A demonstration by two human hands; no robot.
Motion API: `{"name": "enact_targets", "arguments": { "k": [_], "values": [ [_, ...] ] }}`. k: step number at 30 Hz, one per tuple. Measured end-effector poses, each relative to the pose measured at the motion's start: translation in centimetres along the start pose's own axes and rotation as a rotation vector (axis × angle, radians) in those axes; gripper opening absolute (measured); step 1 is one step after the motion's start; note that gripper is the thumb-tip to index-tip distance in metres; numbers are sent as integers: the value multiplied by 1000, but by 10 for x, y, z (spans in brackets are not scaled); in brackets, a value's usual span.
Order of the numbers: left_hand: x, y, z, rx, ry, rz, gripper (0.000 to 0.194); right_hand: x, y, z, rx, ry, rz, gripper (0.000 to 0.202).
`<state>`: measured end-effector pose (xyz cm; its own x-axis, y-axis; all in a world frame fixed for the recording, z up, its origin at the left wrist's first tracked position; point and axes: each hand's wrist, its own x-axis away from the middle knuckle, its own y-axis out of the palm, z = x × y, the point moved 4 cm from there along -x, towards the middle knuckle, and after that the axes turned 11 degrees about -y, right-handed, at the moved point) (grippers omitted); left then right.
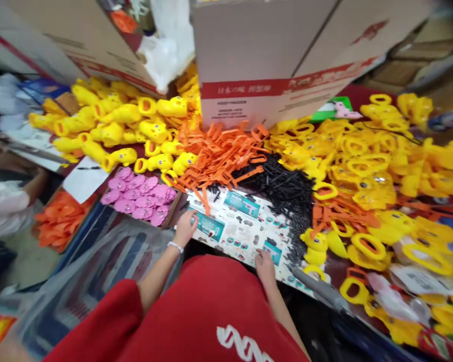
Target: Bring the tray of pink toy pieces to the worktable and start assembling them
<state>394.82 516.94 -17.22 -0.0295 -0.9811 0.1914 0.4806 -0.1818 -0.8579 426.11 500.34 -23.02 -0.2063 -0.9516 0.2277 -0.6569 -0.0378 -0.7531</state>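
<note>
My left hand (186,229) is at the left edge of a white printed sheet (236,229), its fingers loosely bent and apart, with nothing visible in them. My right hand (265,266) is at the sheet's near edge, fingers drawn together; whatever they pinch is too small to make out. Thin orange plastic parts (222,153) are heaped beyond the sheet, and one lies over its far left corner. Small black parts (287,186) form a pile along the sheet's right side. Pink flat pieces (139,196) fill a box left of my left hand.
Yellow duck-shaped shells (121,115) are piled at the back left, with more yellow parts (355,151) on the right. A large carton (245,65) stands at the back. A grey-handled tool (320,289) lies front right. Another person's sleeve (5,208) shows beside a box of orange pieces (62,221).
</note>
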Motion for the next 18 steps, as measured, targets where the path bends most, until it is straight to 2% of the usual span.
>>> {"name": "enact_targets", "arguments": {
  "k": [2, 4, 5, 7, 9, 11, 15, 18],
  "values": [
    [5, -32, -54, -39, -174, 136, 27, 0, 1, 4, -11, 2, -32, 37],
    [9, -57, -98, -88, -328, 231, 31, -12, 2, 3, -19, -14, -73, 39],
    [10, -65, -114, -111, -388, 256, 33, -19, 2, 0, -23, -27, -95, 39],
    [10, -74, -135, -152, -465, 260, 37, -31, 4, -7, -29, -47, -137, 36],
    [7, -75, -140, -190, -483, 226, 39, -35, 9, -15, -32, -53, -166, 34],
    [4, -71, -135, -229, -465, 188, 42, -32, 16, -23, -35, -49, -184, 35],
    [-2, -64, -123, -302, -434, 136, 50, -15, 33, -33, -49, -30, -214, 36],
    [-6, -63, -120, -339, -438, 89, 50, -1, 42, -36, -61, -13, -234, 36]
  ]
}}
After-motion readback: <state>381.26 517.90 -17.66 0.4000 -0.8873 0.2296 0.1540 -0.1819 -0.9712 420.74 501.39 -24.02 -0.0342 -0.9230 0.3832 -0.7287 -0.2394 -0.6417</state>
